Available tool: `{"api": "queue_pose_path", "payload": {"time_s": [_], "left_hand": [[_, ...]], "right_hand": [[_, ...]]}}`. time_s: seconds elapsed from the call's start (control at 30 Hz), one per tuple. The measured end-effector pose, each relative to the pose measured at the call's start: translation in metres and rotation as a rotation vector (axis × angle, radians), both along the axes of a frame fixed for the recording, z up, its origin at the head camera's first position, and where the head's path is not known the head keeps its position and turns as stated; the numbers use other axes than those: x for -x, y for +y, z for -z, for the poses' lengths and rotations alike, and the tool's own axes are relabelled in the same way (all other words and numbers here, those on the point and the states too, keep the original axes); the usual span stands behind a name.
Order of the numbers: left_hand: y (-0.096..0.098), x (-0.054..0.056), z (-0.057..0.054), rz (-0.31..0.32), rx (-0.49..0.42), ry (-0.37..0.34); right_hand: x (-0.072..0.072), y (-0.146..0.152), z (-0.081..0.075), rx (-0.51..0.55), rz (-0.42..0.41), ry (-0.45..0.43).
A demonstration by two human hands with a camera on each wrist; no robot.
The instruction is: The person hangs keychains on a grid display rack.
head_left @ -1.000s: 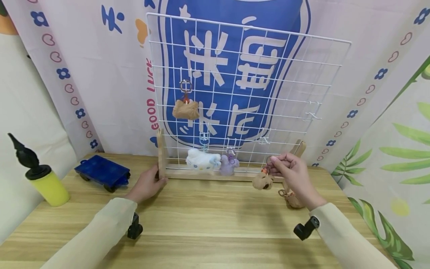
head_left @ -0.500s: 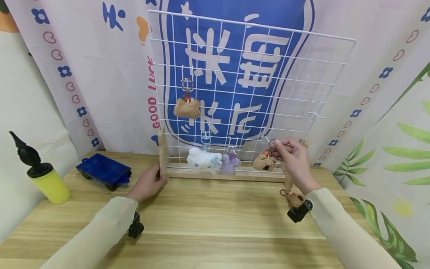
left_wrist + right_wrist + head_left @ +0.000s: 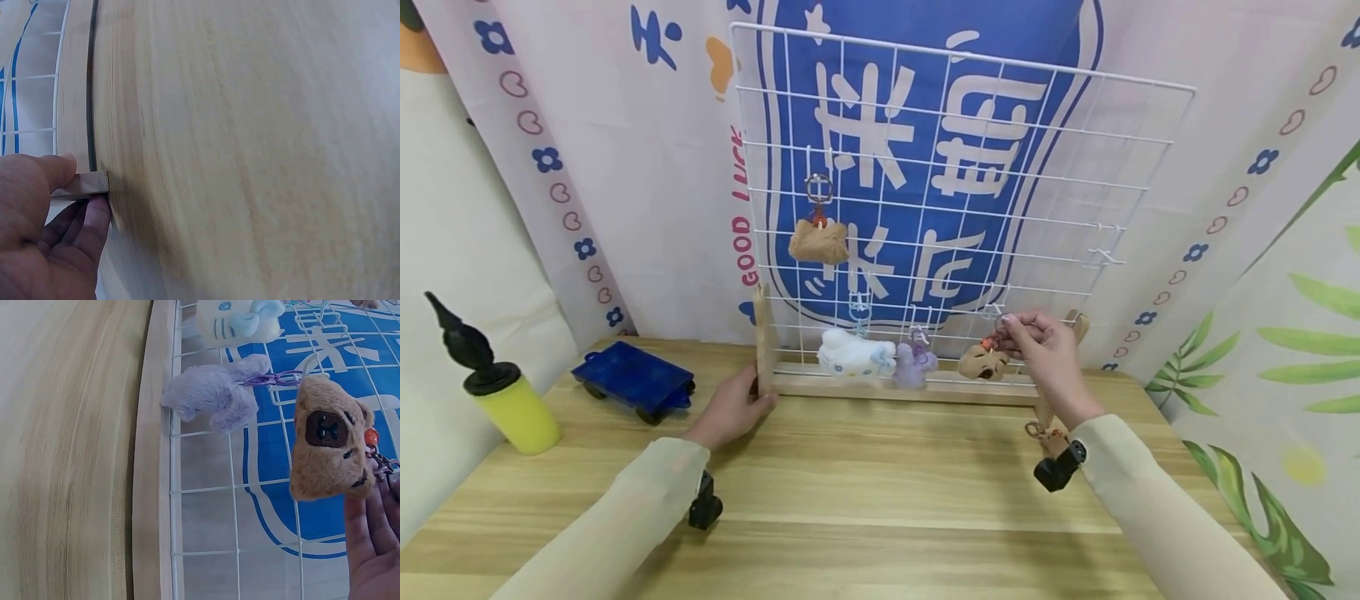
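the right wrist view shows what the head view leaves small: the brown plush (image 3: 328, 440) has a dark muzzle patch, black stitched marks and an orange bead by its metal clasp. the right hand (image 3: 1048, 342) pinches the ring of this plush between thumb and finger, so it hangs before the lower right of the white wire grid (image 3: 962, 57), near the far edge of the desk (image 3: 865, 483). a white hook (image 3: 994, 310) is just above the fingertips.

the left wrist view shows the grip of the left hand (image 3: 730, 408): thumb on one side and fingers on the other, pinching the end of a wooden foot (image 3: 92, 184).

on the grid hang a second brown plush (image 3: 818, 242) high at the left, and a white plush (image 3: 846, 354) beside a lilac plush (image 3: 913, 367) lower down. another brown keychain (image 3: 1054, 440) lies towards the desk's far right corner, partly hidden by the wrist camera (image 3: 1060, 467). a blue cart (image 3: 634, 377) stands at the far left corner, a yellow pump (image 3: 520, 421) by the left edge.

the backdrop (image 3: 692, 167) reads "good luck" in red, beside large pale chinese characters on blue.
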State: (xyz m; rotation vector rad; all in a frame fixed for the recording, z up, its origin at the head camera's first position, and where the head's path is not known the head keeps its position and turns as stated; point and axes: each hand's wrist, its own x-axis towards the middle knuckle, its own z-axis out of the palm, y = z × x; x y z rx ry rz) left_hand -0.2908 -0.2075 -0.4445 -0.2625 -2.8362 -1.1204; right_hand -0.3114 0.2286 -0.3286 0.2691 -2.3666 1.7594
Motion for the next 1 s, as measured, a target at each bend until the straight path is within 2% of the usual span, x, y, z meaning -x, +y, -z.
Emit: {"api": "queue_pose_path", "payload": {"time_s": [0.3,0.53,0.83,1.0], "left_hand": [[-0.0019,0.0009,-0.0001,0.004,0.0,0.012],[-0.002,0.0002,0.0003,0.007,0.0,0.0],[-0.001,0.0011,0.0025,0.009,-0.001,-0.003],[-0.0008,0.0005,0.0019,0.001,-0.003,-0.013]], "right_hand": [[0.002,-0.0015,0.0035,-0.013,-0.021,-0.027],[0.0054,-0.0034,0.0068,-0.041,-0.022,-0.01],[0.0022,-0.0004,0.0079,-0.089,-0.01,-0.024],[0.0014,0.0019,0.0095,-0.105,-0.035,-0.019]]}}
